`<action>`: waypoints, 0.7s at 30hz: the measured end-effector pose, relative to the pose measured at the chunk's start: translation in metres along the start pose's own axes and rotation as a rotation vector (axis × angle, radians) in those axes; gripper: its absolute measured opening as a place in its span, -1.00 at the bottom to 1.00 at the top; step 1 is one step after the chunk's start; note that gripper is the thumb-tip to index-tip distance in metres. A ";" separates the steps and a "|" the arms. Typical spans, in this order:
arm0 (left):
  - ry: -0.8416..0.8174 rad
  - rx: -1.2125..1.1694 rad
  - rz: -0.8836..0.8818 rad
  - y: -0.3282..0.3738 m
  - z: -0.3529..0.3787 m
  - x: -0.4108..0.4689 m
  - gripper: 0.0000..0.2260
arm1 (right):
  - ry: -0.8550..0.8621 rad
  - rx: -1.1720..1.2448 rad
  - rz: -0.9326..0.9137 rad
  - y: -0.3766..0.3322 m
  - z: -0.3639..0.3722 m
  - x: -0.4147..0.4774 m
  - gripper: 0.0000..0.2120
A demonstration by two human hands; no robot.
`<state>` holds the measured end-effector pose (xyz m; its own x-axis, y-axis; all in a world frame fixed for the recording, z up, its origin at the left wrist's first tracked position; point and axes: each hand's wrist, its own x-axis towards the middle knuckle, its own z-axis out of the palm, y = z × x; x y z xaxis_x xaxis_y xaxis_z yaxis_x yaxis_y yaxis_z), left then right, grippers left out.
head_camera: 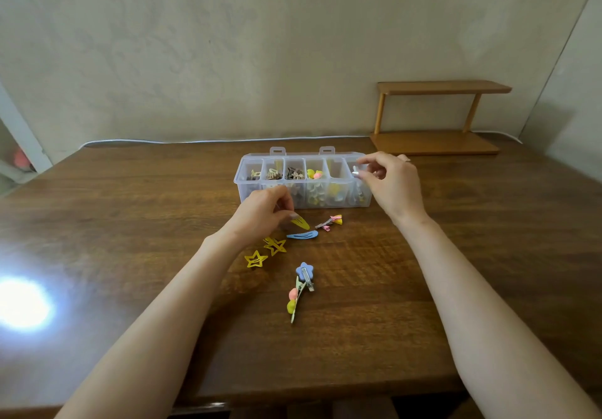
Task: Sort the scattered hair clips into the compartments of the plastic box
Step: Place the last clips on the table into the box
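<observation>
Most compartments of the plastic box point(242, 187) already held clips. The right hand point(389, 181) pinched a small silvery clip point(355, 171) above the box's right end. The left hand point(260, 212) pinched a yellow snap clip point(300, 223) just in front of the box. Several loose clips point(303, 235) remained on the bench point(130, 223) in front of the box.
</observation>
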<state>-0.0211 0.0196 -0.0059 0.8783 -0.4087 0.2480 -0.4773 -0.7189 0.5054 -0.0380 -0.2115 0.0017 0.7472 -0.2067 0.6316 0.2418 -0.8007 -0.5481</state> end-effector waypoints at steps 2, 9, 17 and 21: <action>0.000 -0.010 0.007 0.001 0.000 0.000 -0.90 | -0.023 -0.073 -0.024 -0.001 0.000 -0.001 -0.82; 0.027 -0.077 0.035 0.004 0.001 -0.002 -0.92 | 0.093 -0.024 -0.010 0.004 0.001 0.009 -0.91; 0.058 -0.177 0.028 0.003 0.001 0.000 -0.94 | 0.147 -0.044 -0.097 0.012 0.007 0.012 -0.95; 0.057 -0.195 0.026 0.004 0.002 -0.001 -0.95 | 0.163 0.016 -0.106 0.010 0.007 0.011 -0.89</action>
<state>-0.0237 0.0159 -0.0051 0.8688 -0.3888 0.3068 -0.4899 -0.5839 0.6473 -0.0225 -0.2182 -0.0007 0.6074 -0.2109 0.7659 0.3244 -0.8142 -0.4815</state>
